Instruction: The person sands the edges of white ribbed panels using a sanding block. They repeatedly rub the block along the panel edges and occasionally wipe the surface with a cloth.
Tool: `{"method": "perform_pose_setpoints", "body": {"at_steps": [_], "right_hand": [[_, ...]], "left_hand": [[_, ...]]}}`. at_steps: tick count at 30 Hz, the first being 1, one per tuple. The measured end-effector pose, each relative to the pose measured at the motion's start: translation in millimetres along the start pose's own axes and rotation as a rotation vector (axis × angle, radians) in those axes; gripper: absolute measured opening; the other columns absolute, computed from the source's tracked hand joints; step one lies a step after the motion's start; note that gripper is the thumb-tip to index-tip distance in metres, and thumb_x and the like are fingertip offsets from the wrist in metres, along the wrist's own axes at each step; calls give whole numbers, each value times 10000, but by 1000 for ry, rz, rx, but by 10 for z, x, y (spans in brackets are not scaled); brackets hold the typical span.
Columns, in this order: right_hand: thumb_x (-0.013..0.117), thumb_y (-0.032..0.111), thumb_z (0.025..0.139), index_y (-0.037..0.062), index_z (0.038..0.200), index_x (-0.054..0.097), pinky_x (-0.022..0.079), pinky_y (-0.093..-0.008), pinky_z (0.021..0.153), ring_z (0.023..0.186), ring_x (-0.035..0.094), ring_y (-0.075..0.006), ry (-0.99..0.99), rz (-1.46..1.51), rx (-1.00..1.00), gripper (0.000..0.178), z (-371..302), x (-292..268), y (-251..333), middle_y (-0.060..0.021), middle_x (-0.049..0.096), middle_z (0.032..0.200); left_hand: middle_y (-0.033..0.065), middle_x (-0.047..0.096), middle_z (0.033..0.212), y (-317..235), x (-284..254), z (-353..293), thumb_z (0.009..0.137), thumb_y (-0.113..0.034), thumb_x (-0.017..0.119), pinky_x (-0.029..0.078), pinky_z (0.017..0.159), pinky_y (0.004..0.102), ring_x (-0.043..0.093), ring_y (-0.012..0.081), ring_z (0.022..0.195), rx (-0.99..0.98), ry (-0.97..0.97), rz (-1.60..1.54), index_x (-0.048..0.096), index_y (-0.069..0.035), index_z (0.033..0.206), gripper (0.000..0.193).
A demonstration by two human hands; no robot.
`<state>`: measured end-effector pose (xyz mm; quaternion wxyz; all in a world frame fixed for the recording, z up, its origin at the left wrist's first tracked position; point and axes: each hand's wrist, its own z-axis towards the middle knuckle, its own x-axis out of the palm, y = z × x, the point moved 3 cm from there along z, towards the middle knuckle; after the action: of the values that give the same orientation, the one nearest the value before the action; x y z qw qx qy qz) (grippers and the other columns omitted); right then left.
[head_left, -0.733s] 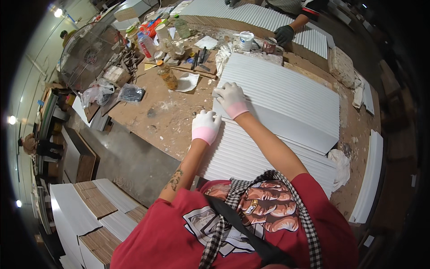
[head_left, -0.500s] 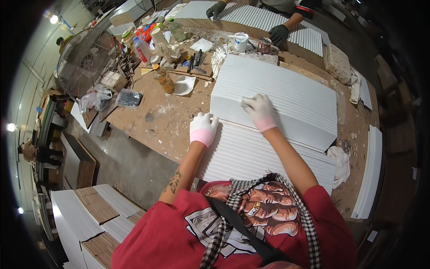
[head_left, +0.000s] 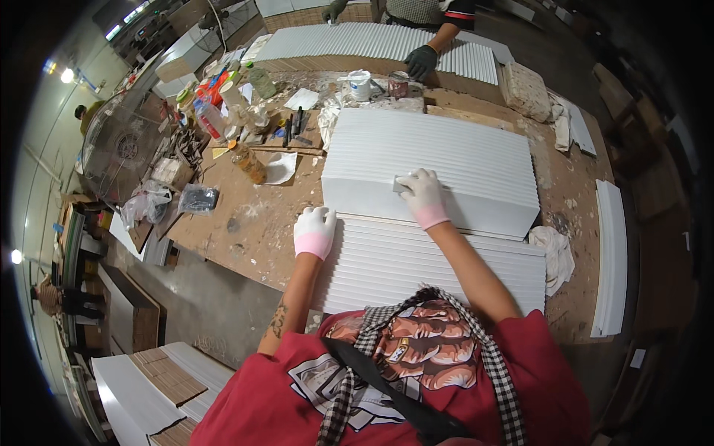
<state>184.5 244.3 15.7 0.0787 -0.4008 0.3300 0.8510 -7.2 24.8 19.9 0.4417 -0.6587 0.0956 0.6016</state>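
My right hand (head_left: 422, 195), in a white glove with a pink cuff, is closed on a small grey sanding block (head_left: 399, 185). It presses the block against the front edge face of a stack of white strips (head_left: 431, 145). My left hand (head_left: 314, 229), gloved the same way, rests at the left end of a nearer row of white strips (head_left: 424, 260). Its fingers are slightly bent and a little apart, with nothing seen in them. The face of the block under my right fingers is hidden.
Across the brown worktable (head_left: 256, 215), a co-worker's dark-gloved hand (head_left: 422, 63) touches another long row of white strips (head_left: 372, 46). Bottles, a white tub (head_left: 359, 85), markers and paper crowd the left back. A caged fan (head_left: 126, 145) stands left; a white rag (head_left: 552, 256) lies right.
The view has shifted, so the table sits lower and further left. My right hand is still on the front face with the block, which shows more clearly. My left hand stays at the strips' end.
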Motion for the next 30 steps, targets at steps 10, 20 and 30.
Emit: {"method": "perform_pose_setpoints", "body": {"at_steps": [10,20,30], "right_hand": [[804,43,708,158,1041,783,505,-447,978,1089,595,-335,-88,-211,340,352,-682,-1262,-1149,-96,678,1071],[796,49,709,117,1039,775,490,-435,992,1097,597,-343,-117,-133,244,337,-715,-1173,-1239,-103,679,1090],[784,18,698,101,1053,768,486,-440,968,1070,614,-352,-255,-334,442,365,-1370,-2435,-2553,-130,690,1086]], "left_hand": [[204,701,1113,51,47,25,992,-418,560,522,950,472,674,377,1050,-36,50,21,774,-90,1077,400],[204,702,1149,58,54,13,996,-421,557,521,951,482,679,379,1058,-37,78,43,767,-93,1109,406],[204,700,1161,49,67,36,996,-420,550,518,965,487,676,385,1067,-31,77,48,768,-96,1117,409]]}}
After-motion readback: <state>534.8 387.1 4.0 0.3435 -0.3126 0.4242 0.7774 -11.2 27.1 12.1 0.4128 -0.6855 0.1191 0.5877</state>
